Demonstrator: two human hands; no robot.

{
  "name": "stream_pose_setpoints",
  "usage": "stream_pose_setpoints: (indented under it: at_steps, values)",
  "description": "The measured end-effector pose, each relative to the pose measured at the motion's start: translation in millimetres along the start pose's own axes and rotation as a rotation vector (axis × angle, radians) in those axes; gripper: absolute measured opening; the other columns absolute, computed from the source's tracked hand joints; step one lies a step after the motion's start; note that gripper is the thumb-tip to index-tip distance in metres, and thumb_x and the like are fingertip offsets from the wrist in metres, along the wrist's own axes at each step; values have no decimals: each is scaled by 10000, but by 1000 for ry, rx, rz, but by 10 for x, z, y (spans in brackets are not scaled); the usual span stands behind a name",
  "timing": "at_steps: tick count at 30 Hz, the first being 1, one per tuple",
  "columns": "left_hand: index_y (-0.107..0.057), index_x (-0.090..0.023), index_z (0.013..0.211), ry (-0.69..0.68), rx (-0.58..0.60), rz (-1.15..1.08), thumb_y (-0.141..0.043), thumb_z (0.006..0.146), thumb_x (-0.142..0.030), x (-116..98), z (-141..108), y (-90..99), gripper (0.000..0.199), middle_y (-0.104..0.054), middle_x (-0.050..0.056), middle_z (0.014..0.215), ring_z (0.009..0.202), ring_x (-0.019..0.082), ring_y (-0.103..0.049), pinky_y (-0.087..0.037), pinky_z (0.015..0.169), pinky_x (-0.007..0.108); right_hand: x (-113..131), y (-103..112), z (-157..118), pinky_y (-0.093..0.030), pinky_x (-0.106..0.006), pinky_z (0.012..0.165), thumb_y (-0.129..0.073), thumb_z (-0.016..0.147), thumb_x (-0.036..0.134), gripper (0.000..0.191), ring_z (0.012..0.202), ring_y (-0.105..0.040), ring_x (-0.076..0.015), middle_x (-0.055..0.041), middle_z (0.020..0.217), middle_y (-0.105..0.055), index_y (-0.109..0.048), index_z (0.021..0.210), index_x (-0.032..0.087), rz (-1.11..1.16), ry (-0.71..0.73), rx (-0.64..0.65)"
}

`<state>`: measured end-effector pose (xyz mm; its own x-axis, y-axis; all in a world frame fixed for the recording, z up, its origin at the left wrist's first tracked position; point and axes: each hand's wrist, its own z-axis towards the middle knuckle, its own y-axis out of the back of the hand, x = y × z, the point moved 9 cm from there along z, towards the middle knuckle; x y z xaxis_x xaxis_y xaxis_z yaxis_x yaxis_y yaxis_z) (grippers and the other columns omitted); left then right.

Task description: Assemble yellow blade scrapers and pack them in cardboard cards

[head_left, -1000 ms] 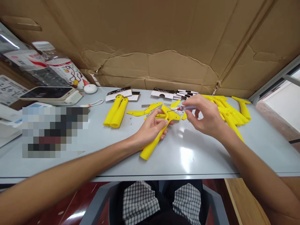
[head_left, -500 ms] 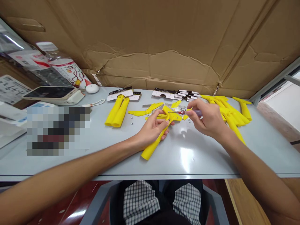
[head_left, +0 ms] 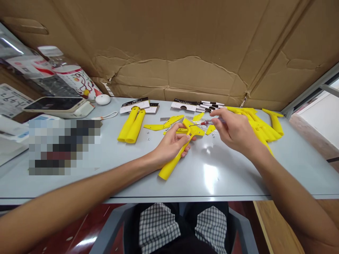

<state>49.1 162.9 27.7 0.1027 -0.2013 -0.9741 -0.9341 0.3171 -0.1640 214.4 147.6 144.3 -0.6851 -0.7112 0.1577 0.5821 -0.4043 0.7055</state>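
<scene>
My left hand (head_left: 173,143) is closed around a yellow scraper with a tube-shaped handle (head_left: 172,165), tilted with its wide head away from me. In my right hand (head_left: 231,132) is a screwdriver (head_left: 205,123), its tip at the scraper's head near a small hole. The screwdriver's handle is mostly hidden by my fingers. Behind the scraper lie loose yellow flat pieces (head_left: 155,127), thin metal blades (head_left: 165,119) and several small nuts (head_left: 148,139).
Two yellow tubes (head_left: 129,128) lie left of centre, near black-and-white cards (head_left: 184,105). Yellow scrapers (head_left: 265,128) are piled at right. A phone (head_left: 54,104), a bottle (head_left: 71,74) and a blurred patch are at left. Cardboard (head_left: 169,42) stands along the back.
My right hand has shifted its grip on the screwdriver, with the fingers closer together. The scraper stays in nearly the same place in my left hand.
</scene>
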Motion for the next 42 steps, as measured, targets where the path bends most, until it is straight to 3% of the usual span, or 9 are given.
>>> stream_pose_setpoints:
  at_steps: [3, 7, 14, 19, 23, 27, 31, 38, 42]
  values:
    - [-459, -233, 1171, -3, 7, 6, -611, 1054, -214, 11, 7, 0, 192, -737, 88, 1033, 561, 79, -551, -440, 483, 229, 54, -14, 3, -476, -300, 604, -571, 1022, 159, 118, 721, -644, -149, -38, 955, -730, -664, 1056, 222, 108, 60, 27]
    - [-467, -222, 1193, -3, 3, 11, -600, 1061, -212, 9, 13, -2, 188, -733, 87, 1034, 569, 78, -556, -453, 483, 225, 151, -39, -5, -517, -285, 604, -590, 983, 148, 247, 953, -696, -200, -105, 1203, -692, -642, 1210, 231, 220, 145, 35]
    - [-454, -225, 1168, 9, -3, 12, -584, 1062, -186, 6, 8, -8, 172, -739, 90, 1039, 559, 75, -553, -445, 475, 227, -32, -45, -1, -452, -303, 578, -543, 1082, 257, 136, 619, -633, -148, -11, 804, -742, -664, 1053, 202, -23, -10, 27]
    - [-459, -222, 1204, 25, -24, 24, -563, 1064, -153, 3, 14, -1, 188, -739, 93, 1040, 561, 75, -547, -435, 475, 228, 63, -4, 6, -539, -269, 643, -653, 1040, 215, 9, 796, -710, -147, -35, 995, -764, -659, 1046, 219, 201, 82, -12]
    - [-461, -221, 1195, 31, -20, 38, -561, 1074, -172, -11, 4, -16, 164, -736, 82, 1014, 547, 76, -541, -438, 477, 239, 92, 10, 8, -551, -272, 628, -633, 981, 127, 134, 878, -712, -173, -50, 1024, -738, -648, 1063, 232, 274, 94, -15]
    - [-464, -225, 1190, 27, -22, 27, -566, 1074, -176, -9, 0, -16, 162, -747, 91, 1036, 549, 79, -550, -434, 478, 244, 36, 0, 5, -522, -267, 592, -658, 1010, 230, 47, 746, -701, -148, -48, 969, -762, -653, 1051, 208, 198, 42, -9]
    - [-455, -234, 1160, 29, -23, 15, -565, 1065, -159, 10, 11, -9, 163, -751, 92, 1043, 538, 76, -549, -437, 478, 245, -22, -9, 9, -460, -282, 564, -613, 1067, 293, 139, 538, -591, -115, 17, 711, -720, -687, 996, 199, 53, -15, 2]
    - [-476, -217, 1208, -1, 4, 5, -595, 1061, -200, -1, 13, -16, 190, -742, 102, 1036, 573, 86, -558, -441, 475, 230, 89, -39, 0, -508, -278, 632, -661, 1006, 205, 19, 714, -676, -136, -47, 968, -781, -678, 1000, 200, 166, 92, 69]
    - [-463, -219, 1170, 11, -11, -14, -588, 1059, -177, 3, 11, -9, 172, -748, 102, 1023, 566, 82, -561, -437, 472, 221, 43, -60, -17, -507, -282, 632, -652, 966, 177, 81, 686, -683, -138, -41, 955, -789, -671, 1040, 204, 150, 43, 107]
